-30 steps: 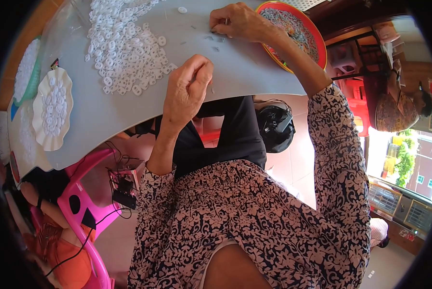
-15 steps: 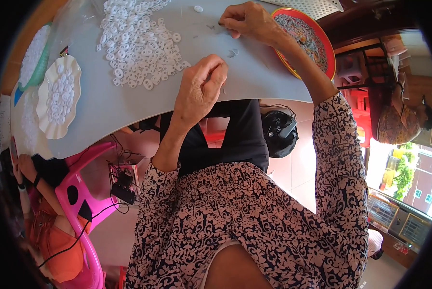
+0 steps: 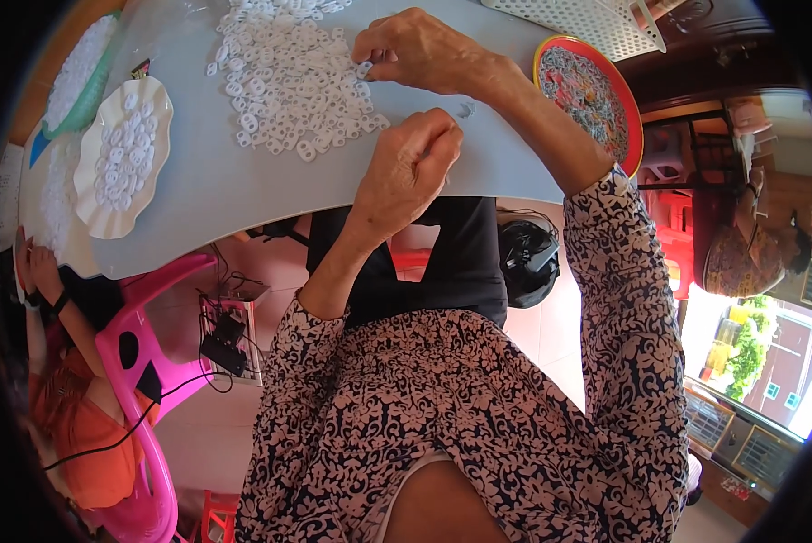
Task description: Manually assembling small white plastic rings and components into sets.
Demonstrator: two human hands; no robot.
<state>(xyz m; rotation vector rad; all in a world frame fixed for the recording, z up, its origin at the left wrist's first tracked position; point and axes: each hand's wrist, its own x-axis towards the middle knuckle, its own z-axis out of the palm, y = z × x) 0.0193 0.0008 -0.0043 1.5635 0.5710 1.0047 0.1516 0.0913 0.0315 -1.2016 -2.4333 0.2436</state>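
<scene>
My left hand (image 3: 409, 167) is closed, thumb against curled fingers, over the near edge of the grey table (image 3: 270, 190). Whatever it may hold is hidden. Farther off, my right hand (image 3: 428, 54) pinches at a small white oval plastic piece (image 3: 364, 70) by its fingertips, at the right side of a big heap of similar white pieces with holes (image 3: 302, 95). Some small thin greyish bits (image 3: 466, 109) lie on the table between my hands and the red bowl.
A red bowl (image 3: 633, 136) of small grey bits stands right, below a white perforated basket (image 3: 596, 23). At left are a wavy cream dish (image 3: 159, 172) of white pieces and a green container (image 3: 107, 72). Another person's hand (image 3: 44, 271) is at far left, near a pink chair (image 3: 166, 371).
My right hand has moved left to the edge of the white heap, and a white piece now shows at its fingertips. My left hand stays closed. The whole view has shifted slightly.
</scene>
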